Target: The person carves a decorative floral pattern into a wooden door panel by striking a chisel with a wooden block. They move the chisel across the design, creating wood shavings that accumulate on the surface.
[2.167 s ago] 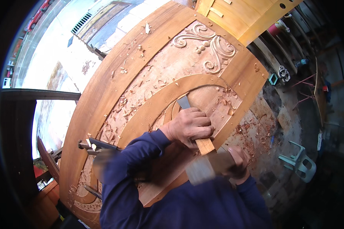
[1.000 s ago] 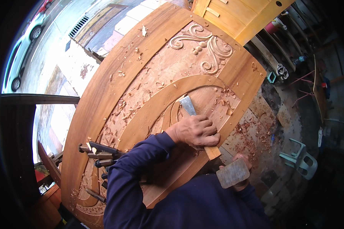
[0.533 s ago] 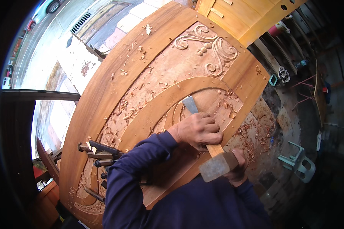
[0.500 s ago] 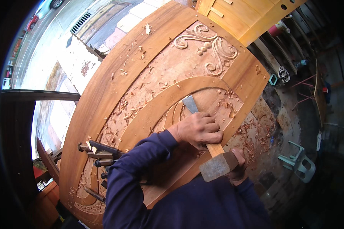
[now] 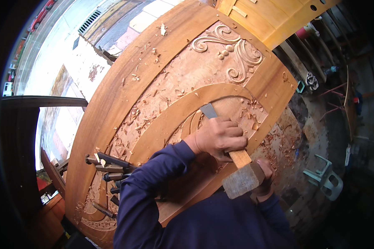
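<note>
My left hand (image 5: 222, 139) is closed around a wood chisel. The flat grey chisel blade (image 5: 209, 111) points away from me, its tip at the inner edge of a raised curved band on a carved wooden panel (image 5: 99, 99). Below the fist, the chisel's wooden handle (image 5: 240, 158) runs to the grey block-shaped head of a mallet (image 5: 242, 181), and the two meet in the picture. My right hand (image 5: 264, 176) grips the mallet from behind its head; the mallet's own handle is hidden. Carved scrolls (image 5: 232, 50) stand out at the panel's far end.
Several carving tools (image 5: 112, 168) lie on the panel left of my left forearm. Loose shavings (image 5: 131, 118) are scattered across the wood. A pale green plastic stool (image 5: 324, 176) stands on the floor at right, and a yellow wooden piece (image 5: 257, 20) is beyond the panel.
The view has shifted slightly, so the panel, hands and tools appear a little further right. Both hands keep their grip, and the chisel blade stays at nearly the same spot.
</note>
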### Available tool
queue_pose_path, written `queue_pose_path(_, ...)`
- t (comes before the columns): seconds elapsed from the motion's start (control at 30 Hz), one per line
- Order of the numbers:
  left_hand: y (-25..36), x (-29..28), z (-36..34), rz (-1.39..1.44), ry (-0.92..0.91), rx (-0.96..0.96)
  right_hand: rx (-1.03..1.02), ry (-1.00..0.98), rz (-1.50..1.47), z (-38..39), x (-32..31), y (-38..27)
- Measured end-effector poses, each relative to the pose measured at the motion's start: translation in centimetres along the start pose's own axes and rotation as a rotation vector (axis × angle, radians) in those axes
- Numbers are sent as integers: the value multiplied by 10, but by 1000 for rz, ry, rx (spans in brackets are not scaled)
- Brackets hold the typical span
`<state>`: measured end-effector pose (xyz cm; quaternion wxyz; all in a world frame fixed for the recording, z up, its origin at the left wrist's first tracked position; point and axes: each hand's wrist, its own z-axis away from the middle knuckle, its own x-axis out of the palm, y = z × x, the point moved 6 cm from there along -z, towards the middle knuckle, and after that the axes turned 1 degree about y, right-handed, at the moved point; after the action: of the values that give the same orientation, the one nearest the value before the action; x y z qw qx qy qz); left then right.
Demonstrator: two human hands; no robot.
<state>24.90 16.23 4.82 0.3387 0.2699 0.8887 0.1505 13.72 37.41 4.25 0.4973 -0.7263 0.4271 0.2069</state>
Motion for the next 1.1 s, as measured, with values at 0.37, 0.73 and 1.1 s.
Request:
queue_pose_path(0.37, 37, -9, 7, -256, 102, 16, 109, -11, -121, 43, -9, 5)
queue_pose_path(0.73, 14, 1, 15, -156, 15, 51, 129, 1, -114, 16, -18, -19)
queue_pose_path(1.1, -1, -15, 12, 2, 212, -67, 56, 6, -96, -18, -9, -29)
